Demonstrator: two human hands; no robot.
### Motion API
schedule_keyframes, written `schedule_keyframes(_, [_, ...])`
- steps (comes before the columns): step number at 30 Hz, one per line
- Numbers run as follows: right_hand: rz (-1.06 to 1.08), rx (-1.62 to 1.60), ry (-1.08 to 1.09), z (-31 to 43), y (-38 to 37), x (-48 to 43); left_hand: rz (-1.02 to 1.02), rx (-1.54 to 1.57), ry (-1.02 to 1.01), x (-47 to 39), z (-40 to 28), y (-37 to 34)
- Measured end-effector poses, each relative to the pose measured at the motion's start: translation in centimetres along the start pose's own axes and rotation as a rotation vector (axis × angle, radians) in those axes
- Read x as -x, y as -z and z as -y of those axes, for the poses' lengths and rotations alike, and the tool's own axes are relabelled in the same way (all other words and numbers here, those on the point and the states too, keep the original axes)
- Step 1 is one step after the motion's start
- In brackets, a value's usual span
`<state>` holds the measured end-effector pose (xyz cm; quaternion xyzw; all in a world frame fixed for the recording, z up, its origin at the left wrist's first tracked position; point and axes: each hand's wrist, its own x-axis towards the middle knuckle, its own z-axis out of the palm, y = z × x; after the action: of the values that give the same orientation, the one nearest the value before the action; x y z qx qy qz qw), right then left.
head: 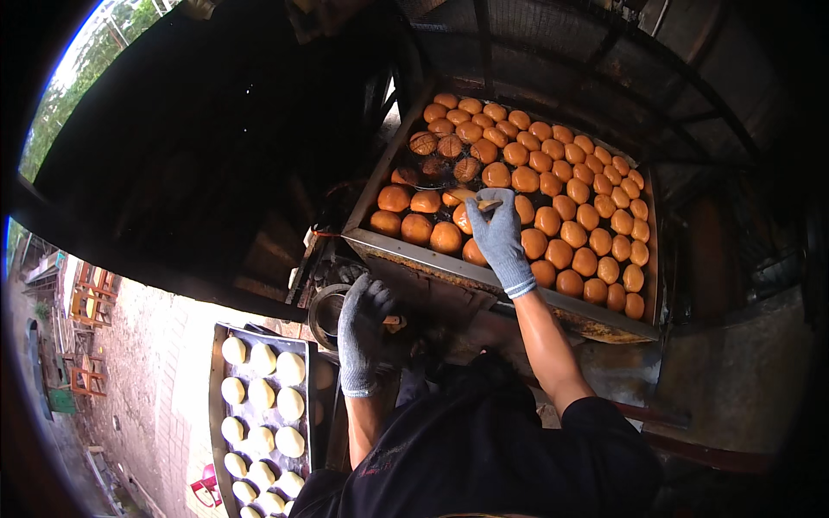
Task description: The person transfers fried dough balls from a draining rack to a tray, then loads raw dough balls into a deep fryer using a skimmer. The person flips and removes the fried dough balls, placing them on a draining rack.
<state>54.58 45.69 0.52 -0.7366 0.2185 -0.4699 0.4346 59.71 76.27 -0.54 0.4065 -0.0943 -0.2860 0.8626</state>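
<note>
My right hand [497, 223], in a grey knit glove, grips the wooden handle [487, 205] of a round wire-mesh skimmer [447, 162] over the left part of a large metal tray. Several browned round buns [496, 175] fill that tray in rows; some show through the mesh. My left hand [364, 320], also gloved in grey, is raised in front of the tray's near left corner, beside a round metal pan [324, 314]. Its fingers are partly curled, and whether they hold anything is unclear. A wooden stick end [394, 320] shows just right of it.
A second tray [219, 401] with pale, round dough pieces [261, 393] stands at lower left. The browned buns' tray has a raised metal rim [440, 260] along its near side. A dark curved metal cover [194, 149] rises at upper left. Wooden chairs [90, 298] stand outside.
</note>
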Motion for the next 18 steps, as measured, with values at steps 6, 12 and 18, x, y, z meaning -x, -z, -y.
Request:
schedule_keyframes(6, [-0.218,-0.287,-0.283,-0.8,2.9,-5.6,-0.04,-0.125,-0.108,2.7,-1.0,1.4])
schedule_keyframes(12, [-0.337,-0.19,-0.164,2.3,16.9,-0.5,-0.192,-0.223,-0.135,5.9,-0.7,1.9])
schedule_keyframes(18, [-0.512,0.049,-0.225,5.5,28.4,8.2,-0.21,-0.184,-0.097,5.6,1.2,0.1])
